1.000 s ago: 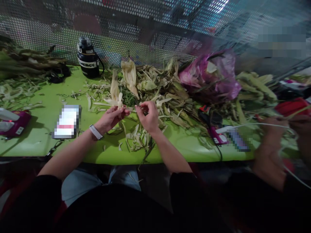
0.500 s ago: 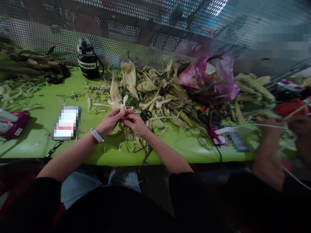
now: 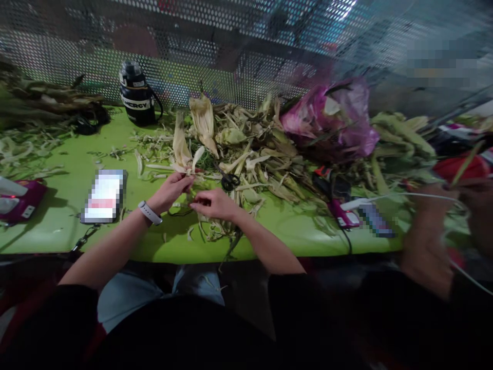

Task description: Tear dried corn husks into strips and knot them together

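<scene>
My left hand (image 3: 174, 189), with a pale band on its wrist, is closed on a pale piece of corn husk (image 3: 198, 154) that sticks up past the fingertips. Just right of it, my right hand (image 3: 216, 204) is pinched; whatever lies between its fingertips is too small to make out. A gap separates the two hands. Behind them stand pale husk pieces (image 3: 203, 119), with black-handled scissors (image 3: 230, 181) lying close by. Husk scraps (image 3: 221, 229) are scattered under and beside my right hand.
A large heap of dry husks (image 3: 285, 172) and a pink plastic bag (image 3: 331, 123) are at the back. A black bottle (image 3: 137, 97) and a phone (image 3: 103, 196) are to the left. Another person's hands (image 3: 435, 205) work at the right, near a white cable. A perforated metal panel (image 3: 215, 46) stands behind.
My hands, together before, have drawn apart. The right hand has moved slightly down, and the left a little left with the husk piece still in it.
</scene>
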Tool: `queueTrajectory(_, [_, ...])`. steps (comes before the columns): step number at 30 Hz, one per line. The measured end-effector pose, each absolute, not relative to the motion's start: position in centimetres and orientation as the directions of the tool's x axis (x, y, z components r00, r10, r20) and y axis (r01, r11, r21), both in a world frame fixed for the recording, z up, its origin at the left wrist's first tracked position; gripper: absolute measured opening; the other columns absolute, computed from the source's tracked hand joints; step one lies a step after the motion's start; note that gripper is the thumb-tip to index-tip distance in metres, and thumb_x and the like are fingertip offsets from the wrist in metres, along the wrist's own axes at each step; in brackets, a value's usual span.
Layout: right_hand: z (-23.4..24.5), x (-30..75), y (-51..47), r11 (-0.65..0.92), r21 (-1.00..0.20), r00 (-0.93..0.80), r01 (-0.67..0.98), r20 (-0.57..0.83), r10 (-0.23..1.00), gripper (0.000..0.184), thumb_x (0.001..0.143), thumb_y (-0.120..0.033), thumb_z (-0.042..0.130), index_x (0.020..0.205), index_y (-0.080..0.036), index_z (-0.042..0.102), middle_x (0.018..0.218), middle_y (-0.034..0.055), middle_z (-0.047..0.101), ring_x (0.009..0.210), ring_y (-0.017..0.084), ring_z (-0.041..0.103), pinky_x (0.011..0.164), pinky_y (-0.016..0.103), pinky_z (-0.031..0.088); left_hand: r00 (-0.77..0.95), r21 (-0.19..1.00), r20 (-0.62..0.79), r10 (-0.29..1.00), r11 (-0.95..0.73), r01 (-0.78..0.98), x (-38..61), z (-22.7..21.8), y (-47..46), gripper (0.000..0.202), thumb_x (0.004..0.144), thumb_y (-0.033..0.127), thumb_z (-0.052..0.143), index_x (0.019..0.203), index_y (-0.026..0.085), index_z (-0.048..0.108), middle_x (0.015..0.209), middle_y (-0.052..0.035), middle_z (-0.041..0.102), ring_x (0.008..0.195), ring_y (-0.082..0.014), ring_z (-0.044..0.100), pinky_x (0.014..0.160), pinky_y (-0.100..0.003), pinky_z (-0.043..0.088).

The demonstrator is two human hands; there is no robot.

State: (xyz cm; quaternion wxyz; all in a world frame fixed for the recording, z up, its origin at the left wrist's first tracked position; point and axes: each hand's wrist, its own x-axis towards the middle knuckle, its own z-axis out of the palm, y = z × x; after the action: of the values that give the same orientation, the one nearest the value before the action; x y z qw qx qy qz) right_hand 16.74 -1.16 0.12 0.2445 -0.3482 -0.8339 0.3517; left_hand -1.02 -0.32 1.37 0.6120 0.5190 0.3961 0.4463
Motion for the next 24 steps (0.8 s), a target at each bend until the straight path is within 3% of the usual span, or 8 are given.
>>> queueTrajectory(3, [1.5,17.3,-1.9,0.726,-0.551,-0.388,0.412,0.615,0.687,0.02,0.088,-0.033,0.06,0.081,-0.018,0.07,0.074,0.004,0.068,0.07,0.015,0.06,0.071,0.031,0.048,0.364,0.999,-0.011,0.931,-0.008,0.052,-1.3,1.2,-0.4,0.028,0.085,0.039,0.059,0.091,0.014,0.068,0.065,0.0025,0.049,0.056,-0.0083,0.039,0.052,-0.022,0.032])
queueTrajectory(5, [2.0,17.6,-1.6,0.754,-0.432,-0.279,0.495,0.743,0.608,0.018,0.086,-0.032,0.063,0.095,-0.019,0.072,0.101,0.0091,0.072,0.102,0.023,0.062,0.093,0.04,0.046,0.479,0.988,0.0,0.878,-0.075,0.137,-1.3,0.8,-0.4,0.032,0.085,0.046,0.058,0.083,0.014,0.065,0.066,0.0014,0.05,0.057,-0.009,0.04,0.052,-0.022,0.032])
queueTrajectory(8, [1.7,17.8,-0.4,0.766,-0.436,-0.397,0.472,0.671,0.627,0.023,0.085,-0.034,0.067,0.104,-0.022,0.072,0.117,0.0087,0.069,0.124,0.026,0.055,0.107,0.048,0.038,0.626,0.966,-0.038,0.779,-0.133,0.224,-1.1,0.1,-0.4,0.041,0.082,0.053,0.06,0.065,0.016,0.054,0.056,0.0037,0.04,0.051,-0.0073,0.031,0.048,-0.022,0.026])
queueTrajectory(10, [1.0,17.7,0.4,0.772,-0.519,-0.49,0.368,0.597,0.635,0.013,0.087,-0.033,0.066,0.094,-0.024,0.073,0.107,0.0052,0.073,0.118,0.023,0.06,0.108,0.047,0.038,0.653,0.957,-0.057,0.755,-0.146,0.252,-0.8,-0.1,-0.4,0.046,0.083,0.055,0.059,0.06,0.017,0.048,0.053,0.0049,0.034,0.049,-0.0064,0.027,0.046,-0.023,0.022])
queueTrajectory(14, [0.2,17.3,0.8,0.645,-0.734,-0.403,0.212,0.536,0.742,0.012,0.088,-0.032,0.065,0.087,-0.023,0.073,0.105,0.0052,0.072,0.105,0.018,0.065,0.098,0.04,0.048,0.645,0.968,-0.044,0.763,-0.126,0.215,-0.5,0.3,-0.6,0.041,0.086,0.053,0.056,0.068,0.015,0.055,0.053,0.0059,0.035,0.048,-0.0062,0.026,0.046,-0.022,0.022])
queueTrajectory(18, [0.1,17.0,0.5,0.528,-0.84,-0.311,0.125,0.472,0.825,0.016,0.085,-0.036,0.068,0.082,-0.021,0.072,0.101,0.005,0.068,0.097,0.015,0.065,0.093,0.035,0.05,0.688,0.962,-0.047,0.724,-0.153,0.226,-0.4,0.4,-0.7,0.041,0.086,0.051,0.057,0.077,0.012,0.066,0.057,0.0031,0.046,0.052,-0.0073,0.034,0.051,-0.022,0.029])
queueTrajectory(21, [0.1,16.7,0.5,0.508,-0.855,-0.264,0.106,0.469,0.843,0.02,0.084,-0.039,0.069,0.079,-0.02,0.071,0.096,0.0044,0.065,0.094,0.015,0.063,0.091,0.034,0.05,0.727,0.959,-0.079,0.682,-0.148,0.242,-0.2,0.2,-0.8,0.043,0.086,0.053,0.056,0.084,0.014,0.072,0.064,-0.0005,0.057,0.059,-0.01,0.043,0.057,-0.023,0.035])
queueTrajectory(24, [0.3,16.8,0.6,0.492,-0.866,-0.304,0.09,0.446,0.842,0.024,0.083,-0.043,0.068,0.078,-0.02,0.069,0.09,0.0039,0.064,0.089,0.015,0.062,0.086,0.032,0.049,0.76,0.971,-0.107,0.641,-0.098,0.219,-0.1,0.3,-1.1,0.043,0.084,0.055,0.059,0.088,0.015,0.073,0.064,-0.0011,0.058,0.06,-0.0112,0.045,0.057,-0.024,0.036])
